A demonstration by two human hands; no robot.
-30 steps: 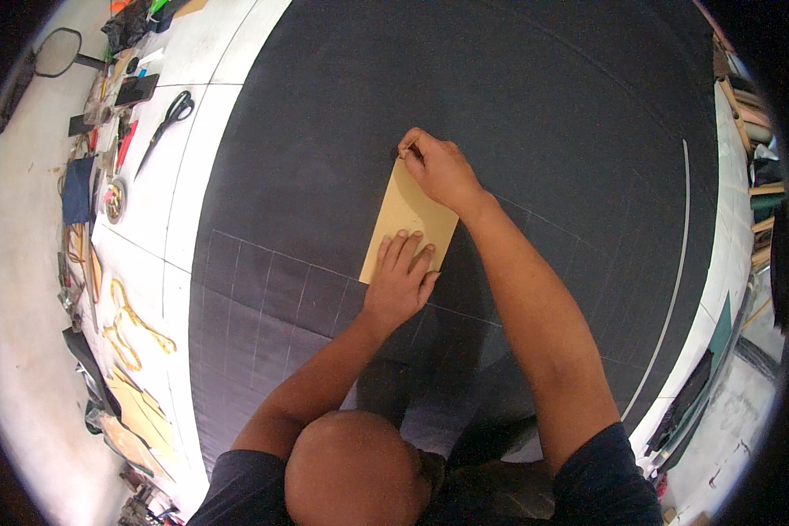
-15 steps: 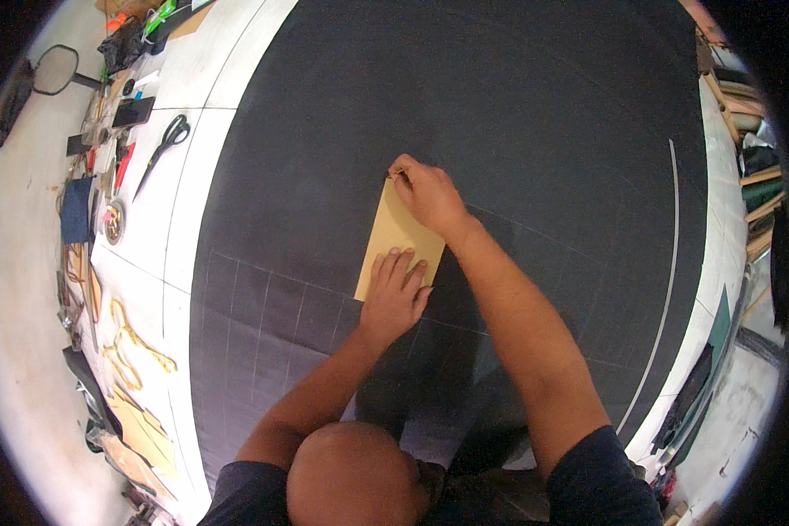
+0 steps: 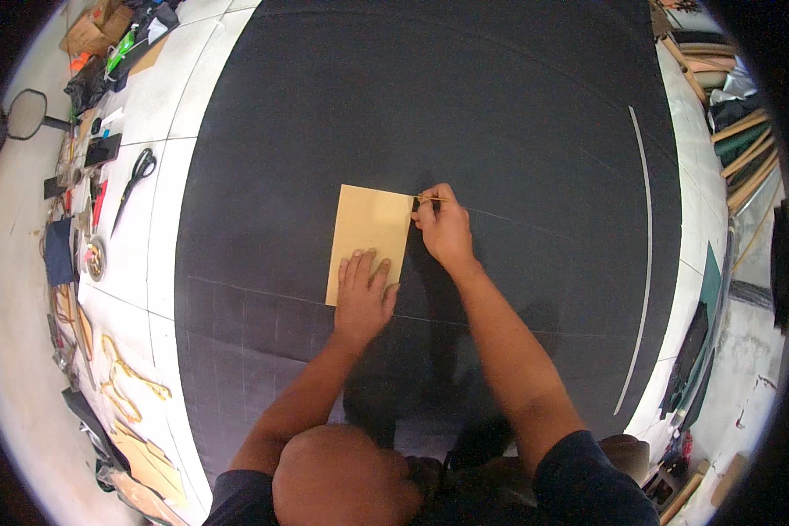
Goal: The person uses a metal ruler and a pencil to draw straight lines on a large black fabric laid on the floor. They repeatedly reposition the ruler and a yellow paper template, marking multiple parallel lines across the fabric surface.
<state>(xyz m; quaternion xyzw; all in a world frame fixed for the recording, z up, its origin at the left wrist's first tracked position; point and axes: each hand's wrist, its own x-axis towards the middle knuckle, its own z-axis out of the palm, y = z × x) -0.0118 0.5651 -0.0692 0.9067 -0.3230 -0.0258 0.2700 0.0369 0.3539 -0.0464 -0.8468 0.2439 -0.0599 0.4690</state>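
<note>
A tan rectangular card (image 3: 373, 219) lies on a large sheet of black fabric (image 3: 430, 105). My left hand (image 3: 364, 294) is spread flat over the card's lower part, pressing it against the cloth. Just beside the card's upper right corner, my right hand (image 3: 448, 235) pinches a thin yellow pen-like stick (image 3: 437, 199), its tip close to that corner. Faint pale lines run across the fabric, some passing near the card's lower edge and others stretching right from my right hand.
A long pale ruler-like strip (image 3: 647, 245) lies on the fabric's right side. Along the left of the white table (image 3: 162, 219) are black scissors (image 3: 134, 186), a phone (image 3: 103, 150), a yellow tape measure (image 3: 127, 381) and a small round dish (image 3: 95, 259). Rolled materials (image 3: 749, 162) stand at far right.
My right hand has moved from over the card's top edge to its upper right corner, uncovering that edge. The left hand stays on the card. The whole view has shifted slightly.
</note>
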